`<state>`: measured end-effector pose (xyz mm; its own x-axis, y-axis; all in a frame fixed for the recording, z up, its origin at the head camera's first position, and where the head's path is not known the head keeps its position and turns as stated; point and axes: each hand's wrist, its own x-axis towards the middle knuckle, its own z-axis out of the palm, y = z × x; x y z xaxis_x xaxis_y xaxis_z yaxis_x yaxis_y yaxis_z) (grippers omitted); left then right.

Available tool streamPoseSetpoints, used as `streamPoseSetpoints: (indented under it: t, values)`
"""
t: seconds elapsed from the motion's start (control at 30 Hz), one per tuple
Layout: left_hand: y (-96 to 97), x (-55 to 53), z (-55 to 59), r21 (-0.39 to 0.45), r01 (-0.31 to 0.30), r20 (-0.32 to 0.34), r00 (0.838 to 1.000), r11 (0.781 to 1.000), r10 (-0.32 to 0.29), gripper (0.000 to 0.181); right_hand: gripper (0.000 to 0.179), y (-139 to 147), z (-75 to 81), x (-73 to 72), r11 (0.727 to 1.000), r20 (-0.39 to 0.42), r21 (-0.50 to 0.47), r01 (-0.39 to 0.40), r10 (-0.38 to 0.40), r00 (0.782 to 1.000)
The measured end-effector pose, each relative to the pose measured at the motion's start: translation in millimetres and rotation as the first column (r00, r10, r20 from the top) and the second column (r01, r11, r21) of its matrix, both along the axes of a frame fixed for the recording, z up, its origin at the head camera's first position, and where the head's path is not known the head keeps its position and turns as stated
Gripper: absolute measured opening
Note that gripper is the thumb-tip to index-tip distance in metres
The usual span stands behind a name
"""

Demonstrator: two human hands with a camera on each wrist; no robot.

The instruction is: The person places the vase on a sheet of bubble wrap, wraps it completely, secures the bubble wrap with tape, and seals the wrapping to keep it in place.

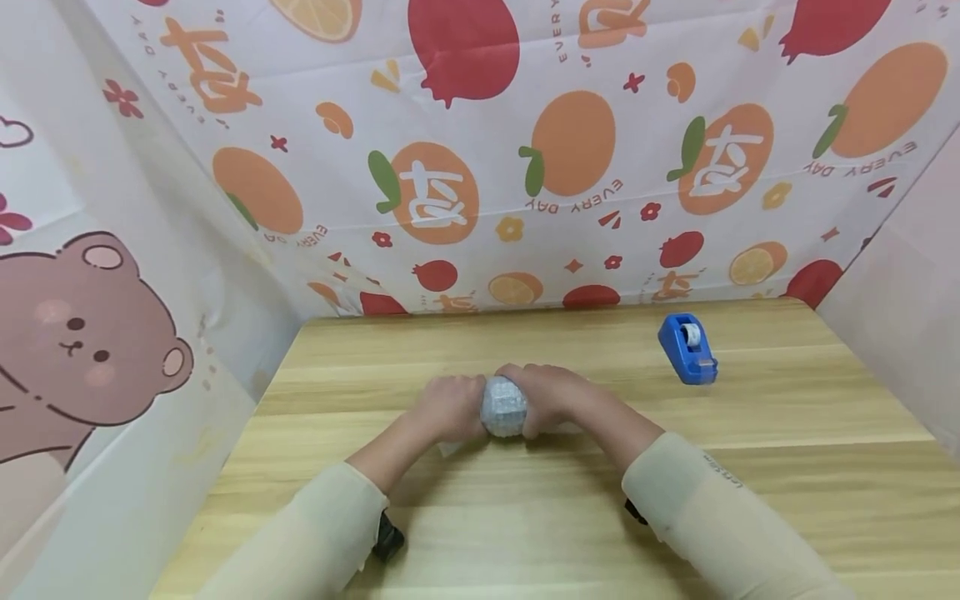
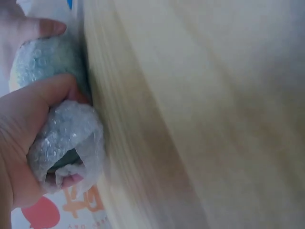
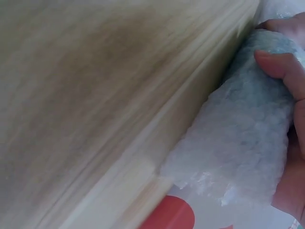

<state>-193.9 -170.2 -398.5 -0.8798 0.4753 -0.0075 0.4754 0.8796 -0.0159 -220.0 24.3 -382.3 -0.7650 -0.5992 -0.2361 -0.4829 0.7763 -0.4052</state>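
Bundle (image 1: 503, 410), bubble-wrapped; held two-handed over the bench (image 1: 495, 525).
Head: bundle gripped between left grip (image 1: 455, 407) and right grip (image 1: 549, 395), both curled round it; contact with bench cannot be told; dispenser (image 1: 686, 350) placed well apart, at right. Left wrist: ragged opening seen in the wrap (image 2: 69, 126) past the left grip; best tucked flat, it is judged, before the hold is relaxed. Right wrist: wrap pressed by the thumb (image 3: 275, 65), its end flared beyond; even, moderate pressure advised, lest the roll be loosened.
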Motion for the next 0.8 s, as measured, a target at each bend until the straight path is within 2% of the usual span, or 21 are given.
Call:
streamPoseSetpoints:
  t: [0.17, 0.4, 0.53, 0.63, 0.7, 0.8]
  values:
    - [-0.8, -7.6, 3.0, 0.030, -0.011, 0.111, 0.994, 0.999, 0.008, 0.043, 0.093, 2, -0.6, 0.6, 1.000, -0.024, -0.009, -0.003, 0.003, 1.000]
    - [-0.1, -12.1, 7.1, 0.048, -0.010, 0.177, 0.984, 0.999, 0.001, 0.040, 0.095, 4, -1.0, 3.9, 1.000, -0.108, 0.009, -0.014, 0.015, 0.994]
    - [-0.5, -13.5, 7.6, 0.082, -0.027, 0.252, 0.968, 0.996, 0.005, 0.040, 0.094, 7, -3.0, 6.4, 0.999, -0.175, 0.033, -0.035, 0.040, 0.984]
    - [-1.5, -14.9, 7.1, 0.125, -0.033, 0.335, 0.942, 0.992, -0.010, 0.036, 0.093, 10, -4.6, 8.5, 0.998, -0.220, 0.044, -0.046, 0.054, 0.974]
    - [-2.6, -16.4, 6.2, 0.160, -0.036, 0.392, 0.919, 0.986, -0.030, 0.033, 0.092, 12, -5.6, 9.7, 0.998, -0.243, 0.048, -0.048, 0.059, 0.968]
    - [-4.3, -17.8, 5.7, 0.247, -0.065, 0.508, 0.858, 0.967, -0.071, 0.029, 0.093, 14, -7.0, 10.9, 0.997, -0.268, 0.062, -0.050, 0.065, 0.961]
